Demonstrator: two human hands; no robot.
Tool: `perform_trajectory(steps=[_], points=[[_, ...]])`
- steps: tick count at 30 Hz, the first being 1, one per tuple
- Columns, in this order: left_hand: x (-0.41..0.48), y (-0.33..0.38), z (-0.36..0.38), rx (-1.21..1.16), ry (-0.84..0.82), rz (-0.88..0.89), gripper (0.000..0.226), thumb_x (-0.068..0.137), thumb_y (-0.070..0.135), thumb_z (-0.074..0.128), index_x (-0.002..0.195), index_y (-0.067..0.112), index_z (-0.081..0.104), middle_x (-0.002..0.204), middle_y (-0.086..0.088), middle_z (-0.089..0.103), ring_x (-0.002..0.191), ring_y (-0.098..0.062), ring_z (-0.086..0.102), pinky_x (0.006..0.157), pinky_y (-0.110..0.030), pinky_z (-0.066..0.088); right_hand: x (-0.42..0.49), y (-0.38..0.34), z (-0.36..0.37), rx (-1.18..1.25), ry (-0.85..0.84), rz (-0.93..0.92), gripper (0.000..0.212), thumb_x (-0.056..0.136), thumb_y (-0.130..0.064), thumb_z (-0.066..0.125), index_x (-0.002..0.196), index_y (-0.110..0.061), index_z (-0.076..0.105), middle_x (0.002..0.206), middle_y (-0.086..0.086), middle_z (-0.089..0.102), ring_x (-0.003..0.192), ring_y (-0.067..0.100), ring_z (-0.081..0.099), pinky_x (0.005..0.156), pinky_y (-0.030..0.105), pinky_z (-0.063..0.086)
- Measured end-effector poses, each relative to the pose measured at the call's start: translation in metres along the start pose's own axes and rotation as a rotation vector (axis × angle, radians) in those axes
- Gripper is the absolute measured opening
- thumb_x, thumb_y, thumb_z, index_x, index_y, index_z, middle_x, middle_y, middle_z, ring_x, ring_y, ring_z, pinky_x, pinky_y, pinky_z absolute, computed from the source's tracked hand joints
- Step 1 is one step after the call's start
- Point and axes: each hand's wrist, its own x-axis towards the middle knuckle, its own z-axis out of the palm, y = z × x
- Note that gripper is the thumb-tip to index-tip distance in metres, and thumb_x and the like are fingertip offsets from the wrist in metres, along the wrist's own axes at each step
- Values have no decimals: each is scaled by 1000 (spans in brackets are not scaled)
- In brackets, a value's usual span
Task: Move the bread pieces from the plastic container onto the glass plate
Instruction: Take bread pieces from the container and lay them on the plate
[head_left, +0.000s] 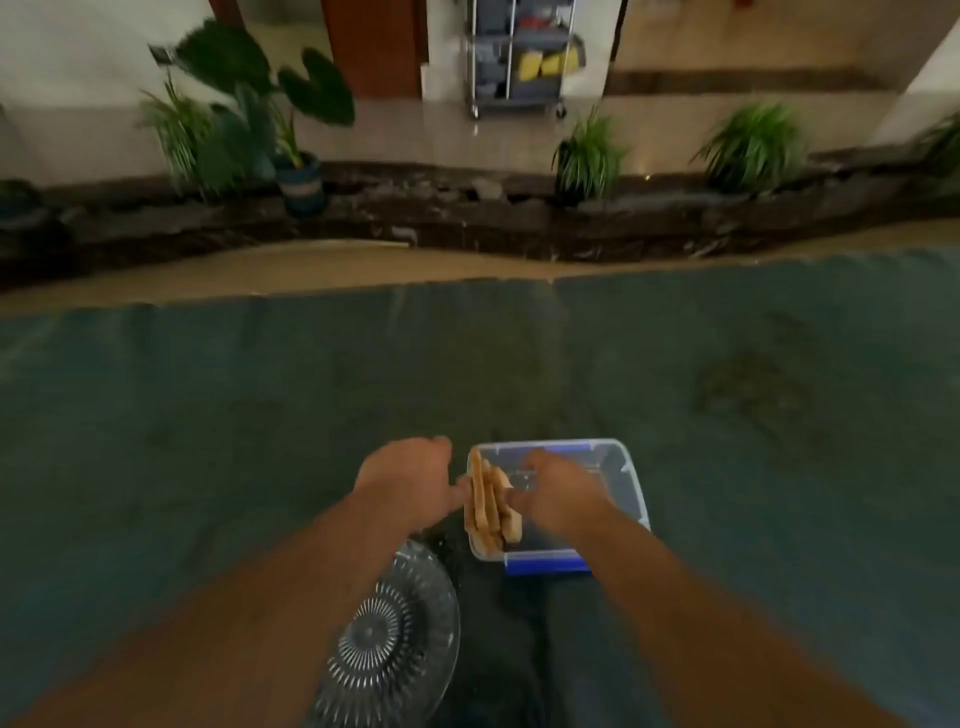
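A clear plastic container (623, 483) with blue clips sits on the dark surface in front of me. Several bread pieces (485, 506) stand on edge against its left wall. My left hand (410, 480) is just left of the container, its thumb touching the outer side by the bread. My right hand (558, 493) reaches into the container, its fingers against the right face of the bread stack. The cut-glass plate (395, 639) lies nearer to me on the left, partly under my left forearm, with nothing on it.
A wide dark teal surface (260, 415) spreads all around the container and plate. Beyond its far edge runs a stone border with potted plants (249, 114), and a metal trolley (519, 57) stands at the back.
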Motion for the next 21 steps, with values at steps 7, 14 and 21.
perform_trajectory(steps=[7, 14, 21], points=[[31, -3, 64, -243, 13, -212, 62, 87, 69, 59, 132, 28, 54, 106, 3, 66, 94, -21, 64, 66, -36, 49, 54, 24, 49, 195, -104, 117, 63, 97, -60, 69, 146, -25, 52, 139, 5, 69, 112, 24, 65, 97, 43, 52], [46, 5, 84, -389, 46, -221, 39, 88, 62, 61, 112, 32, 55, 86, 12, 62, 77, -9, 60, 61, -34, 47, 77, 32, 66, 278, -209, 157, 91, 83, -71, 78, 154, -27, 42, 145, 8, 63, 122, 32, 66, 104, 55, 58], [56, 14, 91, -383, 125, -183, 44, 88, 48, 71, 121, 32, 49, 109, 4, 51, 73, -10, 53, 52, -27, 36, 88, 34, 73, 333, -186, 106, 61, 90, -60, 75, 139, -30, 54, 116, -1, 72, 94, 19, 69, 79, 38, 58]])
